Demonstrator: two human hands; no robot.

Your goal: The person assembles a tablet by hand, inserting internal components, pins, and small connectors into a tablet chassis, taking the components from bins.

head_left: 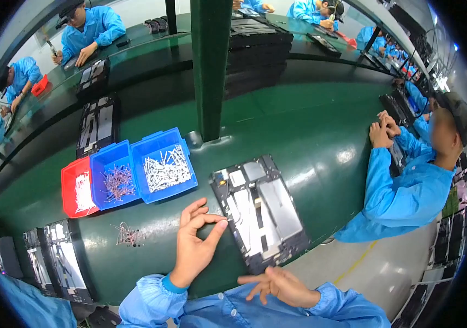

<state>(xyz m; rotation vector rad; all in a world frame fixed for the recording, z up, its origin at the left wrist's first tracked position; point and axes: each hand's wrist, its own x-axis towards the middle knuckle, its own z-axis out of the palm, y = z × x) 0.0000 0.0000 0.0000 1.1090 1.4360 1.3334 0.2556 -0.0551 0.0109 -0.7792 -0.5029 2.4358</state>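
Note:
In front of me on the green table lies an opened tablet-like device [281, 208] with its inner parts bare, slightly turned, in a black frame. At its left edge is my left hand [196, 243], with thumb and forefinger pinched together; whatever is between them is too small to make out. The other fingers of that hand are curled loosely. Close to the device's near edge my right hand [285, 287] hovers with fingers apart, a little blurred, and no object shows in it. A small heap of thin reddish wires [129, 235] rests left of my left hand.
Beyond the wires stand a red bin [69, 191] of white pieces and two blue bins [189, 164] of wires and white strips. More opened devices [66, 262] lie at left. A green post [209, 71] rises ahead. A co-worker [408, 180] sits at right.

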